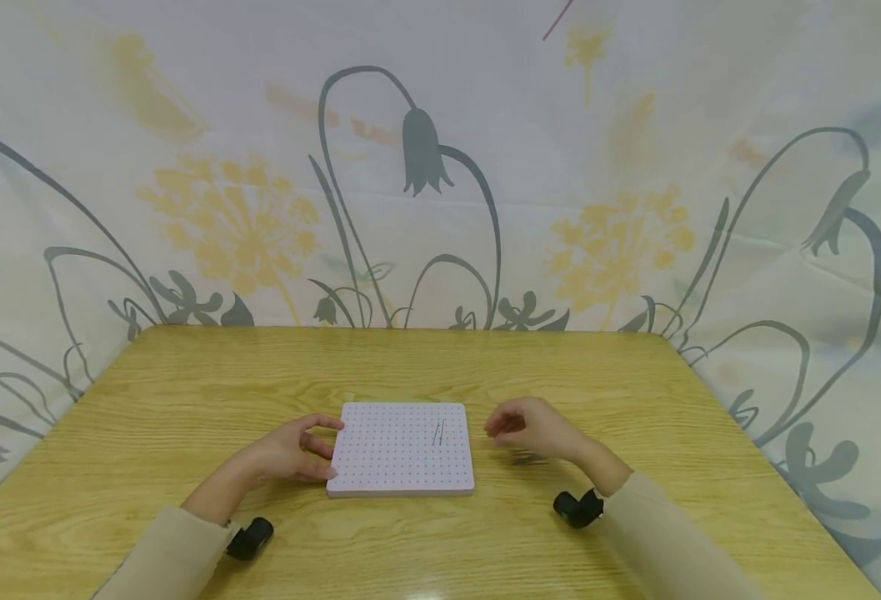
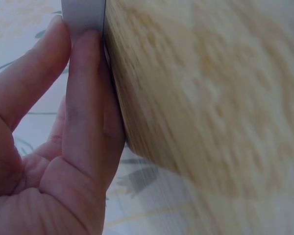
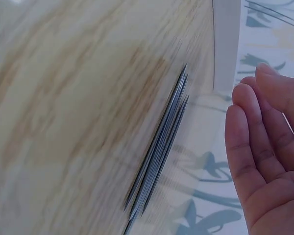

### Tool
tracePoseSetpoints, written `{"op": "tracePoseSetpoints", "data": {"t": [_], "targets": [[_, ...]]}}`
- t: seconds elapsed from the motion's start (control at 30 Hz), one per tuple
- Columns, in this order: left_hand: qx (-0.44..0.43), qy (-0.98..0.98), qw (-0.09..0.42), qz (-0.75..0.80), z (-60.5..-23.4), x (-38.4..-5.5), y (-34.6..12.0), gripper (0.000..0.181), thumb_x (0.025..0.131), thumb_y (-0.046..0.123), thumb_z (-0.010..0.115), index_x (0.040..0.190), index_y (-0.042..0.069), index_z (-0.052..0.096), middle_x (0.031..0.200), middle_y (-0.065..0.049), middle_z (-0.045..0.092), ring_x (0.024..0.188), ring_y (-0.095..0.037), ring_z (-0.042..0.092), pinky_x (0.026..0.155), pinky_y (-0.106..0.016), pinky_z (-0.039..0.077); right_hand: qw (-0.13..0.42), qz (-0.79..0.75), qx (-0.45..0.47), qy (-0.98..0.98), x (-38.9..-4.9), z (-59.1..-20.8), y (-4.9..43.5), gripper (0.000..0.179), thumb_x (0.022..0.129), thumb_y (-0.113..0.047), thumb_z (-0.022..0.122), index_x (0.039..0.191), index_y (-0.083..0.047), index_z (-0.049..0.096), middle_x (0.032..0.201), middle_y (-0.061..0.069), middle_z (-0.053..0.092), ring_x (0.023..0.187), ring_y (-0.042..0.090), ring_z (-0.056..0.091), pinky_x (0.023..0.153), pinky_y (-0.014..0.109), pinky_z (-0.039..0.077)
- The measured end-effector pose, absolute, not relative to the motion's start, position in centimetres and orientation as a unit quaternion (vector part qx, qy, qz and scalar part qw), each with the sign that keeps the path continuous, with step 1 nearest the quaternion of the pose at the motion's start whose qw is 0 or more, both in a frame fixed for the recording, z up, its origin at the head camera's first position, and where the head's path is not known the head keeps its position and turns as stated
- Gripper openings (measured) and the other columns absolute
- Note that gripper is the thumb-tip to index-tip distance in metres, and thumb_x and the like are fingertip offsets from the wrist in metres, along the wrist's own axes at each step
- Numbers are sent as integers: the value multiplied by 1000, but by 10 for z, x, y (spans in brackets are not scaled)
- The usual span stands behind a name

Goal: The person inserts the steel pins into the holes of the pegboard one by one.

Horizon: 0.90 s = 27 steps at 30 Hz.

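Observation:
A white pegboard (image 1: 395, 467) with rows of small holes lies flat on the table. Two thin metal needles (image 1: 438, 432) stand up from its right part; their shafts (image 3: 272, 13) also show in the right wrist view. My left hand (image 1: 293, 450) touches the board's left edge, thumb near the front corner and another finger farther back. In the left wrist view, fingertips rest against the board's side (image 2: 83, 17). My right hand (image 1: 533, 429) hovers right of the board with loosely bent fingers, nothing seen in them. Close to it lie several pointed metal needles (image 3: 159, 152), bundled side by side.
The wood-grain table (image 1: 245, 375) extends around the board. Behind it hangs a pale cloth (image 1: 485, 75) with a grey and yellow flower print. A dark wrist-worn camera (image 1: 251, 540) sits at the left sleeve, another camera (image 1: 578, 508) at the right one.

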<state>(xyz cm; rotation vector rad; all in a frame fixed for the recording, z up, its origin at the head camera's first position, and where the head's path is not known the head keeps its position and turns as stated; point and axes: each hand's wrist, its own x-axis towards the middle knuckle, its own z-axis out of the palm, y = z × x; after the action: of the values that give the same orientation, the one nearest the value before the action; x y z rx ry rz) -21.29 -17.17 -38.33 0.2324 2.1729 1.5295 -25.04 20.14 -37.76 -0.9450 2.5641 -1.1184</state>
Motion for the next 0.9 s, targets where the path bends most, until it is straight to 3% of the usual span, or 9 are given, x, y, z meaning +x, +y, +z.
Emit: {"op": "tracePoseSetpoints", "data": {"t": [0.33, 0.9], "targets": [[93, 786, 238, 564, -385, -214, -173, 67, 76, -5, 73, 133, -5, 38, 100, -18, 53, 81, -21, 59, 71, -36, 53, 87, -361, -312, 875, -250, -383, 219, 9, 83, -4, 69, 91, 0, 68, 89, 5, 67, 81, 13, 62, 73, 26, 50], [79, 790, 231, 562, -385, -212, -172, 66, 76, -5, 73, 132, -4, 39, 98, -18, 53, 79, -21, 59, 70, -35, 53, 94, -343, -315, 880, -249, -388, 242, 5, 82, -4, 70, 86, -3, 68, 84, 2, 66, 75, 10, 61, 66, 26, 50]]}}
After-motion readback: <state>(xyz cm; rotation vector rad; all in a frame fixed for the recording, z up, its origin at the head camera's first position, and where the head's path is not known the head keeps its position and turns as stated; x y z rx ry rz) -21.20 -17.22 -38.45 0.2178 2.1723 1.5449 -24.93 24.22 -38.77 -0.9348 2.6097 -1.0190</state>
